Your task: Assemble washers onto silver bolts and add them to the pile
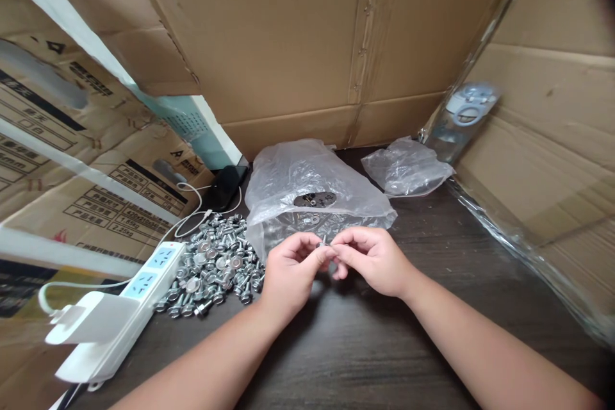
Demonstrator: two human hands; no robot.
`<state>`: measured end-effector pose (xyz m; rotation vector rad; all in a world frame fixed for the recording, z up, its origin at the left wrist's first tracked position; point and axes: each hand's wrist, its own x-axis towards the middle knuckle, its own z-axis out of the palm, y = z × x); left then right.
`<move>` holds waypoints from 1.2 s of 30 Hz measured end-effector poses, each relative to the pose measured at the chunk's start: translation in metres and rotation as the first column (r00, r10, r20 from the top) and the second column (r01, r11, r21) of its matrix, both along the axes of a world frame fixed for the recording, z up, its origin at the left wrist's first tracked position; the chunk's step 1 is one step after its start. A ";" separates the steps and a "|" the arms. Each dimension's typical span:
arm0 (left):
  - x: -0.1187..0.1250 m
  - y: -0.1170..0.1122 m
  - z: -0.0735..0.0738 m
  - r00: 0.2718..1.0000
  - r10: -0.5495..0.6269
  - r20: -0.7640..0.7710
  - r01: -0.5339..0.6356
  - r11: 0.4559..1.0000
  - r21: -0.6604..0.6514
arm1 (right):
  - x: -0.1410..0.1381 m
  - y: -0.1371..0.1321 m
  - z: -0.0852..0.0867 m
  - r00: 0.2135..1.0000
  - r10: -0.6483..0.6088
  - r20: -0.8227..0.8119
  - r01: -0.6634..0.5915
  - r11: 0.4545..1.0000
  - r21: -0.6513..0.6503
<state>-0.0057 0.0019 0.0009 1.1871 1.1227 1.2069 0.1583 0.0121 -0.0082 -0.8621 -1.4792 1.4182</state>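
Note:
My left hand and my right hand meet above the dark wooden table, fingertips pinched together on one small metal bolt. Its exact shape is mostly hidden by the fingers. A pile of several silver bolts with washers lies just left of my left hand. Directly behind my hands sits a clear plastic bag holding washers and flat metal parts.
A white power strip with a plugged-in adapter lies at the left front. A black phone with a white cable rests behind the pile. A second crumpled plastic bag lies at the back right. Cardboard walls enclose the table.

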 end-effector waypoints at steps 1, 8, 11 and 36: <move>0.000 0.000 -0.001 1.000 0.017 0.015 -0.017 1.000 0.007 | 0.001 0.002 -0.001 0.998 0.005 -0.063 -0.008 0.999 -0.047; -0.002 0.002 -0.003 0.949 -0.170 0.266 0.193 0.979 -0.063 | 0.005 0.006 -0.004 0.947 0.114 -0.299 -0.217 0.916 -0.337; -0.002 0.001 -0.004 0.936 -0.193 0.294 0.228 0.970 -0.089 | 0.004 0.004 -0.003 0.943 0.145 -0.300 -0.245 0.912 -0.329; -0.007 0.007 0.000 0.909 -0.114 0.402 0.255 0.913 -0.318 | 0.000 0.004 -0.005 0.994 -0.052 -0.096 0.039 0.991 -0.128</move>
